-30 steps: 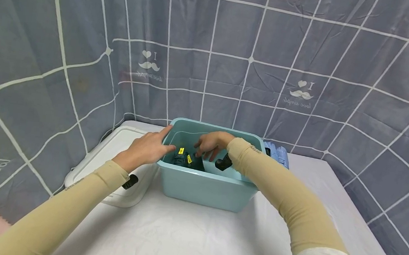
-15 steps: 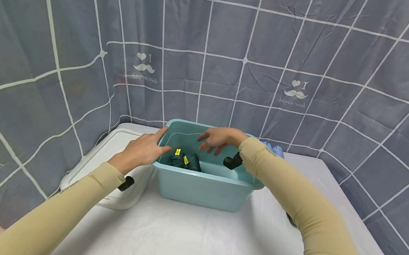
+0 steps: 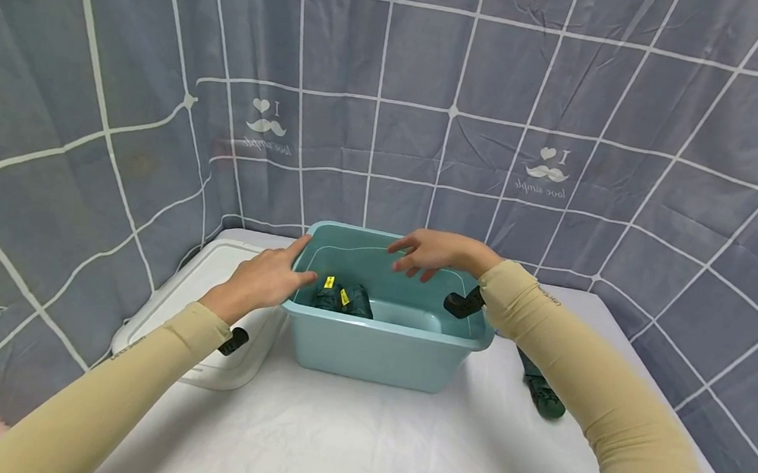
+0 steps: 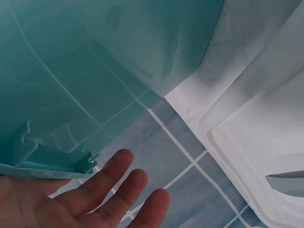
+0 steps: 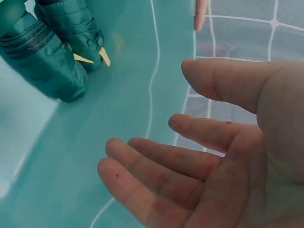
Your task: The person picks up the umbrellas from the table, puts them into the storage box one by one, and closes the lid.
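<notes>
A light blue plastic storage bin (image 3: 382,343) stands towards the back of a table covered in a white cloth (image 3: 345,446), its left wall just beside a white plastic lid (image 3: 209,289) lying flat at the table's back left corner. Inside the bin, against its left wall, lie two dark green folded umbrellas with yellow tags (image 3: 343,299) – bundled side by side, as the right wrist view (image 5: 52,52) shows. Another dark green folded umbrella (image 3: 545,393) lies on the cloth to the right of the bin, near the table's right edge, partly hidden by the right sleeve.

The umbrellas look light, with a soft, slightly slick fabric wrap over a stiff core; each would probably be best taken round its middle, where the bundle is thick and the fabric snug, not by the loose tag.

The left hand (image 3: 263,280) rests against the bin's left rim, fingers straight, the thumb over the edge – a steadying touch, not a clasp; in the left wrist view its fingers (image 4: 114,183) lie extended under the rim's lip. The right hand (image 3: 434,253) hovers above the bin's opening near the back right, palm down, fingers (image 5: 161,171) spread and relaxed, holding nothing and touching nothing.
</notes>
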Demonstrator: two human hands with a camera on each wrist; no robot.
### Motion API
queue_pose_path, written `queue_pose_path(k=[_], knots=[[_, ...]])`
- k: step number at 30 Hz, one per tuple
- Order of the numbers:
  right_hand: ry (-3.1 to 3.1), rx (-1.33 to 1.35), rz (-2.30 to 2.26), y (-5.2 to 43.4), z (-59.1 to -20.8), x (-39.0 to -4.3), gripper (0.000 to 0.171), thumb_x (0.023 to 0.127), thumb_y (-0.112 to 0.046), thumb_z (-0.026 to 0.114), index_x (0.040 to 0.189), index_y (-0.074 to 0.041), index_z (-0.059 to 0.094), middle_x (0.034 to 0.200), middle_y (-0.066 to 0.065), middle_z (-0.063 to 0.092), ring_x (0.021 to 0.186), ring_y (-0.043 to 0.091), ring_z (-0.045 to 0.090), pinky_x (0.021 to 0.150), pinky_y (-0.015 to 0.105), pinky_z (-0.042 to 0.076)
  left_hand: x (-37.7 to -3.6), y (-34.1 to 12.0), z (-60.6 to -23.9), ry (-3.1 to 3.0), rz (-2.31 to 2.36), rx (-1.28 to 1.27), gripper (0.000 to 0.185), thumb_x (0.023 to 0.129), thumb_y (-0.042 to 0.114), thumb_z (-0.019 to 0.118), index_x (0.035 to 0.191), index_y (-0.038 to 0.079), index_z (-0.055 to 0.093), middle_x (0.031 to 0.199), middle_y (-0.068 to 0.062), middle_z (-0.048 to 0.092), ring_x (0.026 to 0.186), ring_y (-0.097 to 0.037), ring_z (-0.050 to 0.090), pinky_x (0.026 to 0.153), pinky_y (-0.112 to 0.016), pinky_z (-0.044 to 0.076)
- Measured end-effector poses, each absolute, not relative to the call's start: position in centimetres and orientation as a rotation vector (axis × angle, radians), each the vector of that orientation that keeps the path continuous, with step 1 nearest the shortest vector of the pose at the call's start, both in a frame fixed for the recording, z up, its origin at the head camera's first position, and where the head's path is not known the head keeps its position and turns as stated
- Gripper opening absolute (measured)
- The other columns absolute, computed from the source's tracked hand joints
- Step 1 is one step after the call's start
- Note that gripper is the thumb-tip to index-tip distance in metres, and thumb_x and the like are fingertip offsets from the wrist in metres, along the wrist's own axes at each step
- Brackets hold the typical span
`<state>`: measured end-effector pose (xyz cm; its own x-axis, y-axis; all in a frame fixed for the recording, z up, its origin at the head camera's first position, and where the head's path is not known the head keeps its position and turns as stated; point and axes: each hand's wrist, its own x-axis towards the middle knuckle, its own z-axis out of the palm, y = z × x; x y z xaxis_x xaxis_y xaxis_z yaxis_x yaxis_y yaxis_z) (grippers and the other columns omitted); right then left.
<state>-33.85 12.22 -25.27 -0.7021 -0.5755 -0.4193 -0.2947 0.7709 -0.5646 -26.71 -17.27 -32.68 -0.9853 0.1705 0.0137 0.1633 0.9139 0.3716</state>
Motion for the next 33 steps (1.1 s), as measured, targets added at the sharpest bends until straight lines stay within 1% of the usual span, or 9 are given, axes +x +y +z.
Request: queue_pose_path(k=[7,13,19,25,33], knots=[[2.414,-0.625,-0.661,14.5,-24.3,-32.9,0.057,0.103,-0.027,0.059,0.155,-0.016,0.041,0.147,0.014,0.056,0.132,0.030,0.056,0.098,0.042,0.053,-26.7,-17.3,-32.7,3.064,0.598,0.269,0.083,0.098,0.053,0.049,0.164,0.018,0.013,0.151,-0.026,0.047,0.136,-0.045,0.048,0.091,-0.065,0.047],[2.451,-0.608,-0.718,16.7,-23.5,-32.3,0.059,0.103,-0.026,0.059,0.156,-0.012,0.038,0.149,0.017,0.052,0.134,0.035,0.054,0.100,0.046,0.052,-26.7,-17.3,-32.7,3.066,0.597,0.269,0.083,0.098,0.053,0.049,0.164,0.019,0.013,0.150,-0.026,0.047,0.134,-0.045,0.049,0.090,-0.065,0.047],[2.480,-0.602,-0.756,19.0,-23.2,-31.7,0.059,0.102,-0.027,0.059,0.156,-0.013,0.038,0.152,0.016,0.049,0.134,0.036,0.054,0.101,0.051,0.051,-26.8,-17.3,-32.9,3.064,0.602,0.260,0.083,0.097,0.053,0.049,0.164,0.020,0.012,0.151,-0.026,0.047,0.136,-0.044,0.048,0.091,-0.065,0.047],[2.515,-0.585,-0.787,21.0,-23.3,-31.4,0.058,0.102,-0.026,0.059,0.155,-0.012,0.039,0.150,0.019,0.050,0.135,0.039,0.052,0.097,0.048,0.054,-26.9,-17.3,-32.9,3.066,0.604,0.264,0.083,0.097,0.054,0.048,0.164,0.020,0.012,0.150,-0.026,0.047,0.136,-0.045,0.048,0.091,-0.065,0.046],[2.561,-0.572,-0.788,23.2,-23.2,-30.9,0.058,0.103,-0.025,0.058,0.155,-0.009,0.039,0.147,0.022,0.052,0.133,0.039,0.054,0.093,0.047,0.056,-26.8,-17.3,-32.9,3.079,0.600,0.258,0.084,0.097,0.054,0.048,0.164,0.020,0.012,0.151,-0.026,0.047,0.137,-0.045,0.047,0.094,-0.067,0.045]])
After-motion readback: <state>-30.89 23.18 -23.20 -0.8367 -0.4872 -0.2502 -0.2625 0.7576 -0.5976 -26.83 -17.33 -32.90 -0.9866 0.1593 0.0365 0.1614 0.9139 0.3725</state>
